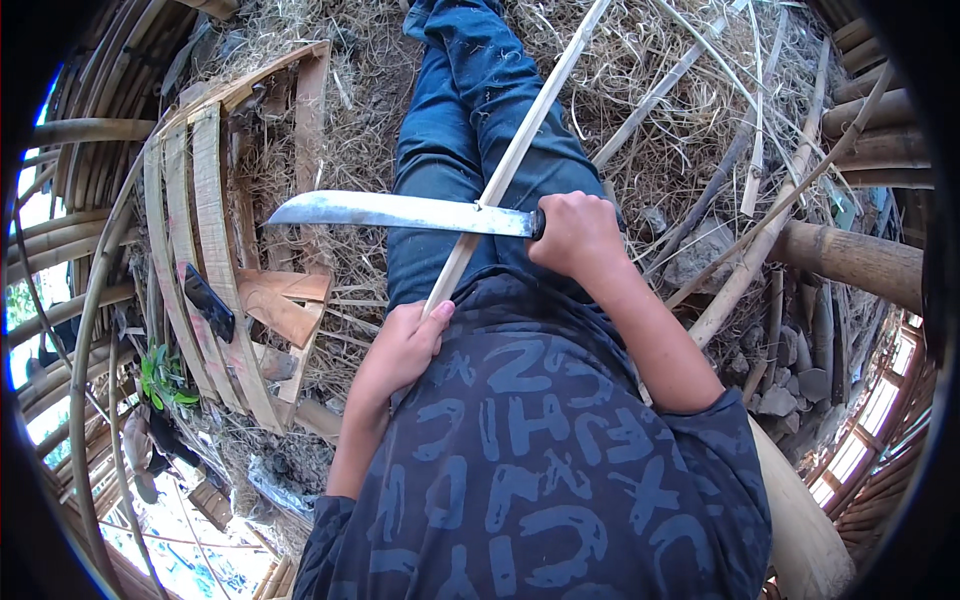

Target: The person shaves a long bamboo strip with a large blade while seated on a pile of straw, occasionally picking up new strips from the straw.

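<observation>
My right hand is closed around the dark handle of a machete. Its long blade points left across my lap and lies over a pale split bamboo strip, touching or nearly so. My left hand grips the strip's near end at my waist, thumb along the top. From there the strip slants up and to the right, past my outstretched legs in blue trousers. Where the blade crosses it, a small chip or notch shows at the blade's back edge.
A wooden pallet-like frame stands at my left with a dark phone on its slats. Dry shavings cover the ground. Bamboo poles and stones lie at my right. Bamboo walls curve round both sides.
</observation>
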### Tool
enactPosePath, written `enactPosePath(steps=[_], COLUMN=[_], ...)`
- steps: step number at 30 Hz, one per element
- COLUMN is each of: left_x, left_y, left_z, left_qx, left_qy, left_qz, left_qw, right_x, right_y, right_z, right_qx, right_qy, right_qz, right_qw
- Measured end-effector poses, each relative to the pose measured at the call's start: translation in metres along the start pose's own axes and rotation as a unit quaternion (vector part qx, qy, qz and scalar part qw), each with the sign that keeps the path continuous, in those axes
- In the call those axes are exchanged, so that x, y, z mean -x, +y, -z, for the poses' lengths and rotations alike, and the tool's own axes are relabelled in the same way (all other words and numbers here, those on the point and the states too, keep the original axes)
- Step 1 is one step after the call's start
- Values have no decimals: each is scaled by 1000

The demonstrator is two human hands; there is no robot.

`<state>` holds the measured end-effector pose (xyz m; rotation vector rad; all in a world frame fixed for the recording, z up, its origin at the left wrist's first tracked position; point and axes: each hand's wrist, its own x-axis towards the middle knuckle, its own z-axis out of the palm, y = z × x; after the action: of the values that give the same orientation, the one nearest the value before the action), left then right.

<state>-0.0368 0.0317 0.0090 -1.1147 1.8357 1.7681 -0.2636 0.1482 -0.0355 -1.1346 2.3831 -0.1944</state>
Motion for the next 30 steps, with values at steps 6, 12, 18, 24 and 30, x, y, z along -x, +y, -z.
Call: enactPosePath(steps=[6, 12, 18, 24, 30], left_x=[-1, 1, 6, 12, 13], left_y=[-3, -5, -13, -13, 1], left_z=[-1, 1, 5, 7, 12], left_qx=[-8, -11, 14, 16, 33], left_qy=[0, 1, -10, -20, -12], left_qz=[-6, -13, -3, 3, 46], left_qw=[1000, 1000, 1000, 1000, 998], right_x=[0, -1, -14, -24, -14], right_y=[11, 13, 38, 62, 28], right_z=[5, 0, 9, 18, 11], right_qx=[32, 37, 37, 37, -3], right_qy=[28, 29, 50, 72, 103], right_qz=[-25, -26, -89, -141, -58], right_qw=[999, 999, 994, 987, 993])
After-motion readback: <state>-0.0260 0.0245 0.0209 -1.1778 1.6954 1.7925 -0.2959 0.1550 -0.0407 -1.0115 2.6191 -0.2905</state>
